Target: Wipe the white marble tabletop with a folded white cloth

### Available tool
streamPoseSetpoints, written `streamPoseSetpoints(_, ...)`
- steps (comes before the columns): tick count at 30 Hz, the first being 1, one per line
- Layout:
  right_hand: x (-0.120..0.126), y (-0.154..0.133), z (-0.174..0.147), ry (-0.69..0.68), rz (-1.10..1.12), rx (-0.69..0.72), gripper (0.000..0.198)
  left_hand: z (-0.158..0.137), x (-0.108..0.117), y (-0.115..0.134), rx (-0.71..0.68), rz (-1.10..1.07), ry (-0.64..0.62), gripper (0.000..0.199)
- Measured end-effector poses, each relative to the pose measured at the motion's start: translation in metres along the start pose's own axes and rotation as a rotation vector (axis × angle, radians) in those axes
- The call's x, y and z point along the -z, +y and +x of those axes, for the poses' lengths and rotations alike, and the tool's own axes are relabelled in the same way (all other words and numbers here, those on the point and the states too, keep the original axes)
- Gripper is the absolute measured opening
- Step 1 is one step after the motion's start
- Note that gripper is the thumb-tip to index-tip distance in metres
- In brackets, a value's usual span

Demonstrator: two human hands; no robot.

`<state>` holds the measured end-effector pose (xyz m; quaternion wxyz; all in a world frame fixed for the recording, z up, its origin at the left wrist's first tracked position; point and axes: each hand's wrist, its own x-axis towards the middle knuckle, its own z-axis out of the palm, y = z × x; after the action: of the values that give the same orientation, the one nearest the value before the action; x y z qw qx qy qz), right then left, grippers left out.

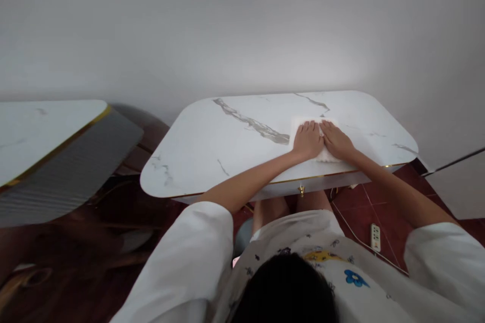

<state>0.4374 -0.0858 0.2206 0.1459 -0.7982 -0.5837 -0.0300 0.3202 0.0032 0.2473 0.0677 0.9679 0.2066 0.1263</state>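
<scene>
A white cloth (pixel 328 156) lies flat on the white marble-patterned tabletop (pixel 200 146), right of its middle. My left hand (pixel 308 139) presses on the cloth with its palm down and fingers stretched forward. Beside it, my right hand (pixel 336 140) also rests flat on the cloth, its fingers pointing up and to the left. The two hands meet or nearly meet near the thumbs. Parts of the cloth under the palms are hidden.
A small gold knob (pixel 301 191) is on the table's front. Another marble-topped table (pixel 41 131) with a gold edge stands at the left. A grey-white wall (pixel 242 25) rises behind. On the red floor lies a power strip (pixel 375 237) with a white cord.
</scene>
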Motion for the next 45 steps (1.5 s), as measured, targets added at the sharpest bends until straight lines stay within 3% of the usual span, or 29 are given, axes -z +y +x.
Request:
streamPoseSetpoints(6, -0.002, 0.013, 0.07, -0.087, 0.006, -0.038, 0.057, 0.053, 0.002, -0.039, 0.011, -0.018, 0.014, 0.035)
streamPoseSetpoints(12, -0.019, 0.013, 0.138, 0.048, 0.002, 0.005, 0.048, 0.096, -0.007, -0.083, 0.012, 0.06, 0.105, 0.035)
streamPoseSetpoints(15, -0.027, 0.02, 0.168, 0.034, -0.011, 0.003, 0.05, 0.121, -0.015, -0.1, 0.028, 0.075, 0.128, 0.037)
streamPoseSetpoints(19, -0.032, 0.04, 0.198, 0.058, -0.016, 0.006, 0.051, 0.155, -0.024, -0.11, 0.032, 0.082, 0.149, 0.039)
streamPoseSetpoints(22, -0.033, 0.062, 0.208, 0.089, -0.006, -0.006, 0.05, 0.174, -0.029, -0.104, 0.032, 0.082, 0.159, 0.039)
streamPoseSetpoints(27, -0.029, 0.093, 0.195, 0.104, -0.024, -0.034, 0.053, 0.188, -0.038, -0.078, -0.004, 0.052, 0.14, 0.041)
streamPoseSetpoints(33, -0.024, 0.096, 0.146, 0.096, -0.083, -0.1, 0.057, 0.164, -0.038, -0.047, -0.075, 0.017, 0.106, 0.045)
streamPoseSetpoints(38, -0.017, 0.074, 0.104, 0.1, -0.098, -0.098, 0.057, 0.124, -0.031, -0.032, -0.098, 0.014, 0.087, 0.047)
streamPoseSetpoints(45, -0.011, 0.014, 0.046, 0.095, -0.087, -0.11, 0.055, 0.051, -0.016, -0.026, -0.12, 0.066, 0.045, 0.051)
